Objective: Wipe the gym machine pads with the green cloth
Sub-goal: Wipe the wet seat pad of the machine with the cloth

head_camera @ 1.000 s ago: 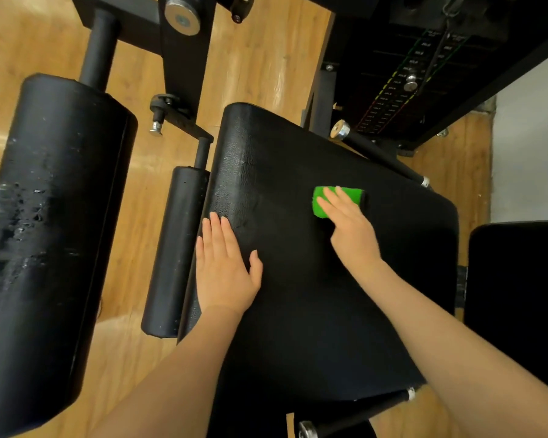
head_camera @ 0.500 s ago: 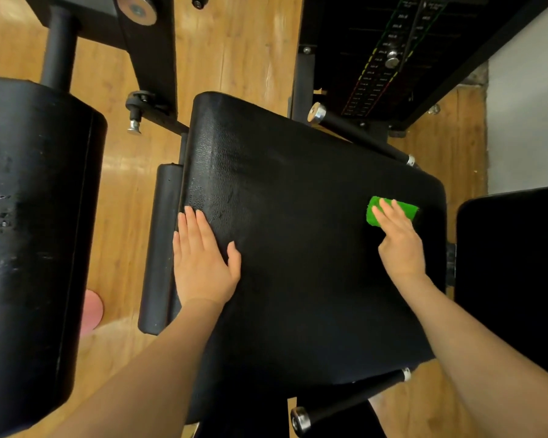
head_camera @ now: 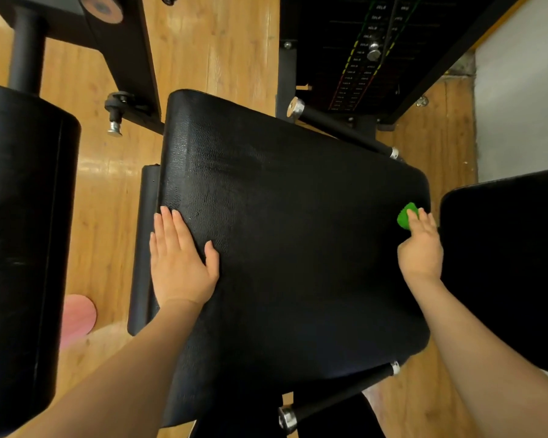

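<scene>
The green cloth (head_camera: 407, 216) sits at the right edge of the large black seat pad (head_camera: 291, 248), bunched into a small wad directly under and just beyond the fingertips of the right hand (head_camera: 421, 248). The fingers (head_camera: 413, 218) of that hand reach forward over the cloth and lie on top of it, pressing it down against the pad; only a rounded green lobe shows to the thumb side and ahead of the fingertips, the rest being hidden beneath them. Whether the fingers merely press flat or curl round the wad from below cannot be told from this angle. The right hand lies over the narrow gap between the seat pad and the neighbouring black pad (head_camera: 506, 263) on the little-finger side. The left hand (head_camera: 181, 263) rests well apart from the cloth, flat on the opposite, left edge of the seat pad, its fingers straight and close together and the thumb spread out toward the pad's middle; it holds nothing. Just beyond its little-finger side, below the pad's edge, a slim black roller pad (head_camera: 141, 248) shows, and farther that way stands a big black cylindrical pad (head_camera: 23, 248). Ahead of both sets of fingertips are the wooden floor (head_camera: 215, 49) and the weight stack (head_camera: 361, 58) of the machine.
</scene>
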`<control>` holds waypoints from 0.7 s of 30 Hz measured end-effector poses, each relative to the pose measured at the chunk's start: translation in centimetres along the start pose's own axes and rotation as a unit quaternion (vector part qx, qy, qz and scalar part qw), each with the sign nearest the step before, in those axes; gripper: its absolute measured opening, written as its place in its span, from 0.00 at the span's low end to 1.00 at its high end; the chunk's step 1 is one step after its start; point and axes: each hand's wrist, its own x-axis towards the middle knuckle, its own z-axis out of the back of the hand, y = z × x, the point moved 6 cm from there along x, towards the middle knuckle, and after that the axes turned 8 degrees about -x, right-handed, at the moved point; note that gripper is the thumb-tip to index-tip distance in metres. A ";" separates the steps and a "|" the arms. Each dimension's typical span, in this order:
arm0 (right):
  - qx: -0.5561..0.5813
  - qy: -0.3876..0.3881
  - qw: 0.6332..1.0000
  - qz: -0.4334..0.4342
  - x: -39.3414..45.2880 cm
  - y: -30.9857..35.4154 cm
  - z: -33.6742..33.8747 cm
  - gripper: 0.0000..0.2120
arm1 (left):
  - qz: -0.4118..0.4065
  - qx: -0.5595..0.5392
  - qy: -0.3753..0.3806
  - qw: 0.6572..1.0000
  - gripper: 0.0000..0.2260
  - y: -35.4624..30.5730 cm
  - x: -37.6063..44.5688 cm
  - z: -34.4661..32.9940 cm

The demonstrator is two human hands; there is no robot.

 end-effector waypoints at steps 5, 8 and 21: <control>0.088 -0.030 0.995 -0.021 -0.6 -0.1 -0.4 0.21 | -0.002 -0.002 -0.005 1.000 0.34 -0.1 0.1 0.1; 0.106 -0.052 0.992 -0.043 -1.2 0.8 -0.6 0.20 | 0.001 -0.001 -0.004 1.000 0.35 -0.1 0.1 0.0; 0.086 -0.005 0.993 0.084 -7.5 18.4 -0.9 0.24 | 0.005 0.006 0.017 1.000 0.34 -0.4 0.0 0.0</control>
